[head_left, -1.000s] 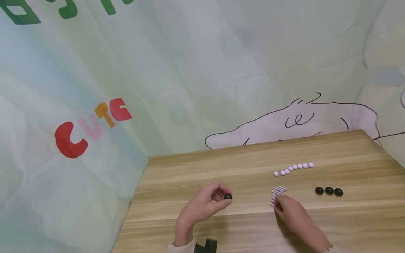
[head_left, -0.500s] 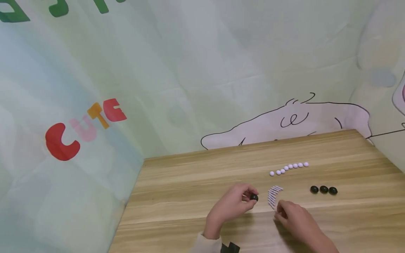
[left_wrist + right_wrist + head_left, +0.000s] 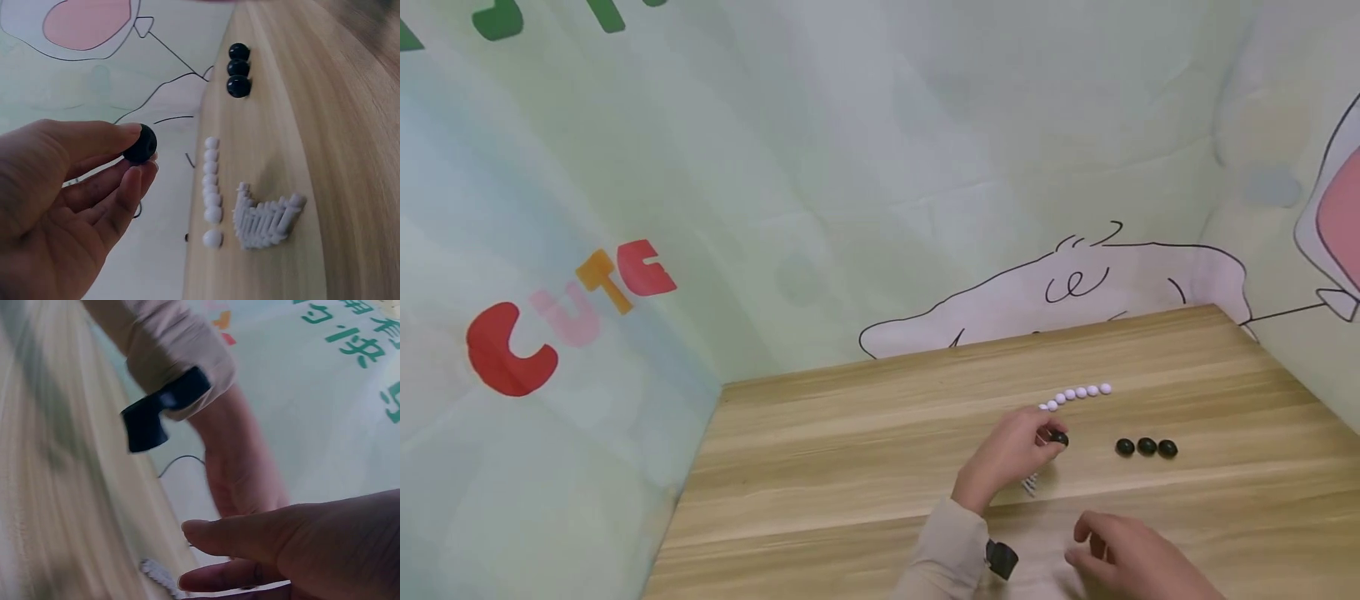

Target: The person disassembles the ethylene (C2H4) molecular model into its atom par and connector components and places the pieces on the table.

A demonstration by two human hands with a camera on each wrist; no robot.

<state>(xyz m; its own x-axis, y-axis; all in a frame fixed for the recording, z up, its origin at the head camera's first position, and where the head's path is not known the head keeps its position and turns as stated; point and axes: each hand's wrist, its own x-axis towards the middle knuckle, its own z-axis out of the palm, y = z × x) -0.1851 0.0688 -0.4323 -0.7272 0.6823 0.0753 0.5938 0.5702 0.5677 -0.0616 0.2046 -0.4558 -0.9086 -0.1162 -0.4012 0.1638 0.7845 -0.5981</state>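
Between thumb and fingertips, my left hand (image 3: 1006, 454) pinches a black ball (image 3: 145, 144), held above the table. In the head view that hand covers most of a bunch of short whitish sticks (image 3: 265, 222), which lie side by side in a curved row. Just behind it runs a line of small white balls (image 3: 212, 214), partly hidden in the head view. Three more black balls (image 3: 1146, 447) sit in a row to the right. My right hand (image 3: 1131, 552) hovers over the front of the table with loosely bent fingers, nothing held between them.
The wooden table (image 3: 820, 450) meets a printed cloth backdrop (image 3: 850, 167) along its back and left edges. A dark strap mount (image 3: 165, 403) sits at the left wrist, near the right hand in the right wrist view.
My left hand has carried the black ball rightward, over the sticks. My right hand has drawn away from the sticks, toward the front. The head view has shifted slightly right.
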